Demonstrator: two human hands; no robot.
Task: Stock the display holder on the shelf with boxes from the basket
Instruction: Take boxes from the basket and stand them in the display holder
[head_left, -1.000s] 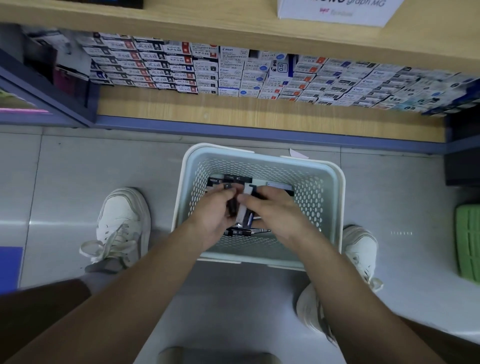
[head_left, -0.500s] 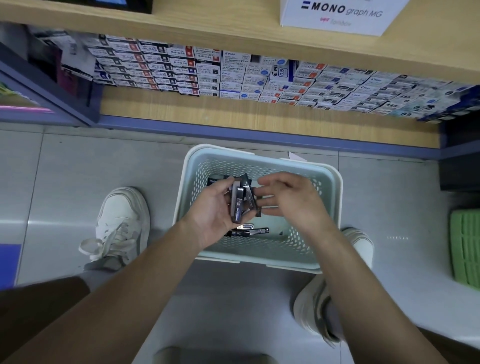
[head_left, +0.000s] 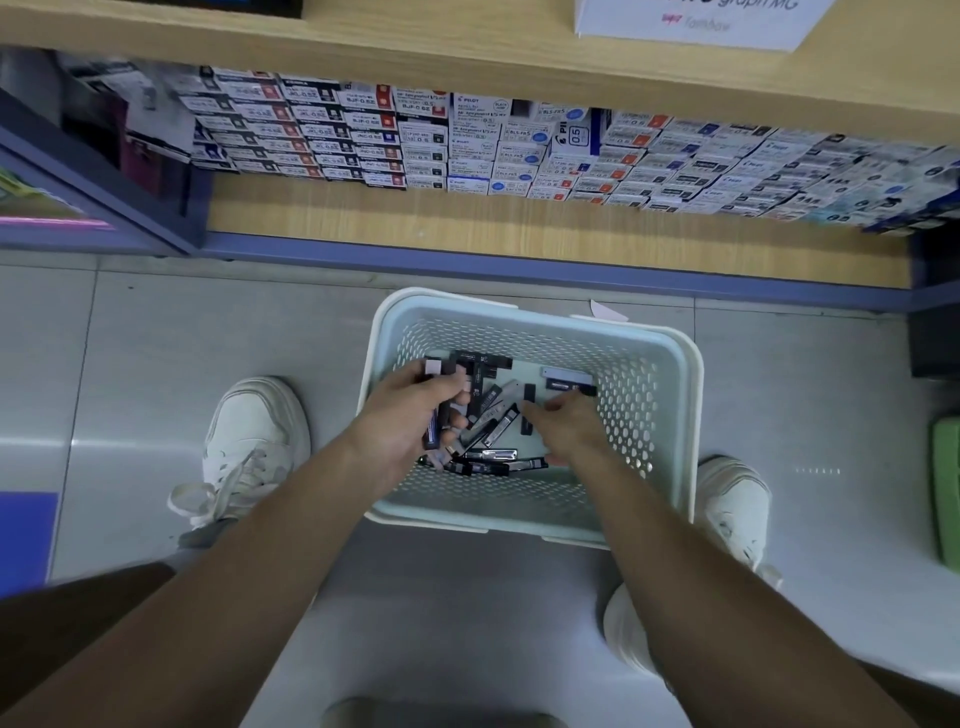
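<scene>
A pale, perforated plastic basket (head_left: 670, 415) stands on the grey tiled floor (head_left: 156, 364), just in front of the low wooden shelf (head_left: 467, 218). Both bare arms reach down into it from the near side.

The left hand (head_left: 405, 421) is over the left part of the basket. Its fingers (head_left: 447, 382) are curled round a bundle of slim dark boxes (head_left: 432, 426), which stand roughly on end in the grip. The right hand (head_left: 569, 428) is lower and to the right, back up, with its fingers (head_left: 558, 402) pointing down among the loose boxes (head_left: 491, 455). Whether they pinch one or only touch the pile cannot be told from this angle.

The loose boxes lie criss-crossed on the basket floor, most of them between the two hands and along the near side. One pale-faced box (head_left: 566, 375) lies apart by the far right wall.

Rows of small stacked cartons (head_left: 519, 150) (labels mostly too blurred to read) fill the back of the shelf. On the board above stands a white carton (head_left: 691, 23), its lettering cut off by the frame edge.

A white left shoe (head_left: 254, 431) and a white right shoe (head_left: 737, 504) flank the basket. A green object (head_left: 946, 488) shows at the right edge.
</scene>
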